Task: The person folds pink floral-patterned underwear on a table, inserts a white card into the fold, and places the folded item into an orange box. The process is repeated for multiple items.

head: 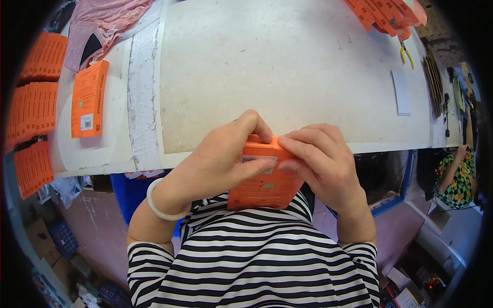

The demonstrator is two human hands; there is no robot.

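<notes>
Between my two hands, against my striped shirt, is an orange cardboard box (265, 192) with a printed front and a white barcode label near its far end. My left hand (227, 154) grips it, thumb over the label and bent fingers at the end face. At the right corner of that same end, my right hand (321, 161) pinches the box between thumb and fingers. Part of the label and the box's right edge are hidden by my fingers.
The white worktable (269, 77) spans the view ahead. To the left stand an orange box (86, 102), stacked orange boxes (32, 111) and a pink garment (104, 23). Far right are flat orange packaging (385, 15), yellow-handled pliers (406, 57), a white card stack (401, 92) and another person (458, 177).
</notes>
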